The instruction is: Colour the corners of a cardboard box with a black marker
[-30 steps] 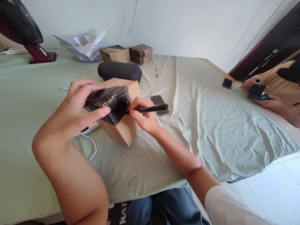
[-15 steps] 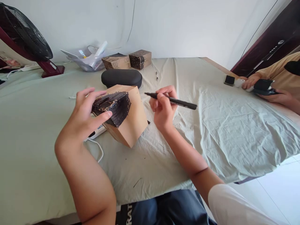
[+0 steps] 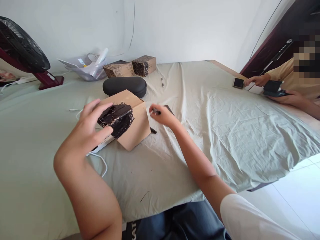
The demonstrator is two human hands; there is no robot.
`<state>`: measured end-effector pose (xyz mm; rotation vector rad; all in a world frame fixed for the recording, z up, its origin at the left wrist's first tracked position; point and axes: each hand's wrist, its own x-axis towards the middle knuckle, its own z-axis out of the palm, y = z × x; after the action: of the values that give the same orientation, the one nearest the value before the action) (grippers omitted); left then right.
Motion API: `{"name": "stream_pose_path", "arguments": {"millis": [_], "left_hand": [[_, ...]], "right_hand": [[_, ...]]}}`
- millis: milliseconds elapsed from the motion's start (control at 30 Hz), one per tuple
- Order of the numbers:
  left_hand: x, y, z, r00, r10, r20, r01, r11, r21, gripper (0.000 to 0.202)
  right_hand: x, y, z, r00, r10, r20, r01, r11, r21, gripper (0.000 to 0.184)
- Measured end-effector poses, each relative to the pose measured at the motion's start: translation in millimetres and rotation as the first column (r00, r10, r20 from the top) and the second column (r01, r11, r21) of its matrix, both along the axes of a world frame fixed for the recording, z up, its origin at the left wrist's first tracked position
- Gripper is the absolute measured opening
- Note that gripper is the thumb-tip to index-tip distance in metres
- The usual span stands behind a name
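Note:
My left hand (image 3: 88,128) grips a cardboard box (image 3: 132,125) tilted on the green sheet; thumb and fingers press its black-scribbled face. My right hand (image 3: 162,116) is closed around a black marker (image 3: 156,112), only its tip end showing past the fingers, just right of the box. A small black cap (image 3: 153,130) lies on the sheet under that hand. Behind my right hand a dark phone (image 3: 169,108) is partly hidden.
A black case (image 3: 125,86) lies behind the box, two scribbled boxes (image 3: 130,67) and a plastic tray (image 3: 85,70) farther back. A fan (image 3: 22,50) stands far left. A white device with cable (image 3: 100,150) lies by my left wrist. Another person's hands (image 3: 287,96) hold a phone at right.
My right hand lifted the marker away from the box face, then came down low beside the box's right edge, the marker mostly hidden in the fingers. The left hand kept its grip.

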<state>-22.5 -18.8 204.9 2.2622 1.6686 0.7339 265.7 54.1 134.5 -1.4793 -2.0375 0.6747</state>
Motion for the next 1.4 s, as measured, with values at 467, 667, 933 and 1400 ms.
{"name": "stream_pose_path", "arguments": {"millis": [467, 667, 933, 1400], "left_hand": [[-11.8, -9.0, 2.8, 0.983, 0.163, 0.086, -0.154, 0.983, -0.104, 0.058], [-8.3, -9.9, 5.5, 0.973, 0.222, 0.065, -0.214, 0.97, -0.112, 0.056], [-4.7, -11.8, 6.0, 0.966, 0.227, 0.122, -0.214, 0.97, -0.112, 0.052], [1.1, -14.5, 15.7, 0.982, -0.076, 0.174, 0.091, 0.992, -0.083, 0.057]], "right_hand": [[-6.4, -13.0, 2.3, 0.906, -0.05, 0.42, 0.081, 0.995, -0.057, 0.043], [8.5, -4.5, 7.0, 0.903, -0.199, 0.382, 0.202, 0.979, 0.033, 0.029], [1.6, 6.3, -4.3, 0.885, -0.113, 0.453, 0.186, 0.975, -0.121, 0.026], [11.7, -23.8, 47.6, 0.958, -0.207, -0.2, 0.238, 0.96, 0.148, 0.025]]}}
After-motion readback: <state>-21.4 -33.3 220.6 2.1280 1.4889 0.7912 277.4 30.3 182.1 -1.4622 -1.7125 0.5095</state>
